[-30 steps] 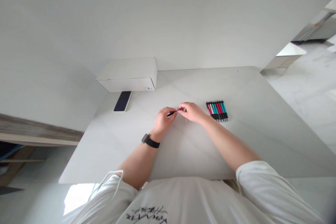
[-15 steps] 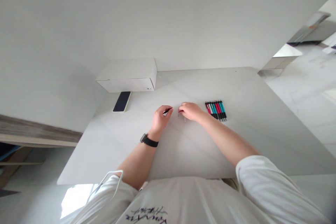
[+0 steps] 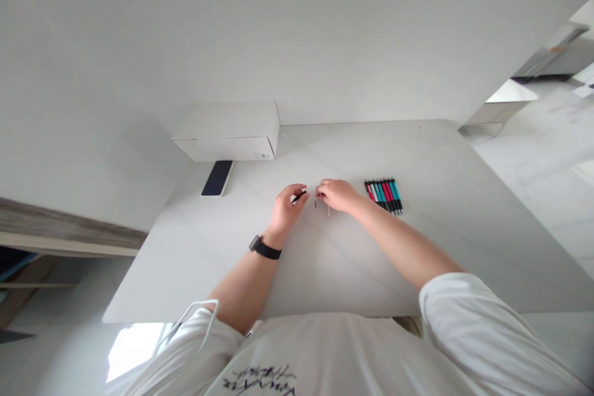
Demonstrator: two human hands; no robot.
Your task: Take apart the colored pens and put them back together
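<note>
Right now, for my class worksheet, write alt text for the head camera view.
Two hands work over a white table: the left hand pinches a slim black pen part, the right hand beside a thin pale stick. A row of colored pens lies to the right; a phone and white box lie farther left.

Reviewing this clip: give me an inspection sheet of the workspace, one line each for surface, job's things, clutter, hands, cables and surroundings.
Surface: white marble-look table.
Job's things: black pen part, small grey piece, thin pale rod, row of pens lying side by side.
Clutter: phone and white box, both at the far side.
Hands: left hand pinches the black pen part; right hand sits over the rod, grip unclear.
Cables: white cord over the left sleeve.
Surroundings: white wall, pale floor.
</note>
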